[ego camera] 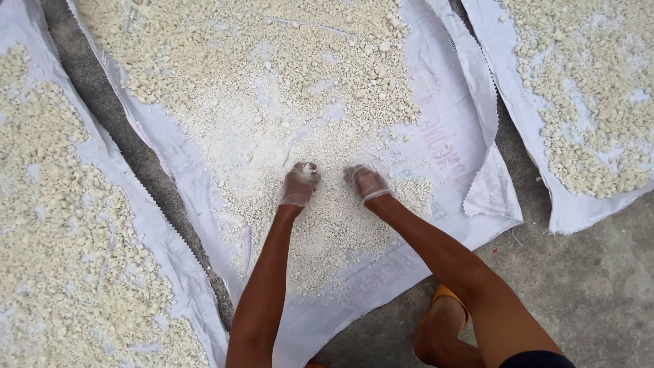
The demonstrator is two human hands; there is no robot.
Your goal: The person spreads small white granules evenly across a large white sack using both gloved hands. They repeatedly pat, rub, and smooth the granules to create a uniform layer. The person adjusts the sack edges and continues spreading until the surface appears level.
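Pale crumbly lumps (pixel 272 88) lie spread over a white woven sack sheet (pixel 449 150) on the ground. My left hand (pixel 300 182), in a thin clear glove, presses down into the crumbs near the sheet's middle with its fingers curled. A hand's width to its right, my right hand (pixel 366 181), also gloved, rests on the crumbs with fingers bent. Both hands are dusted white. Whether either hand grips crumbs is hidden by the knuckles.
Another sheet of crumbs (pixel 61 225) lies on the left, and a third sheet (pixel 586 102) at the upper right. Bare concrete (pixel 586 286) shows at the lower right. My foot in an orange sandal (pixel 443 320) stands by the sheet's near edge.
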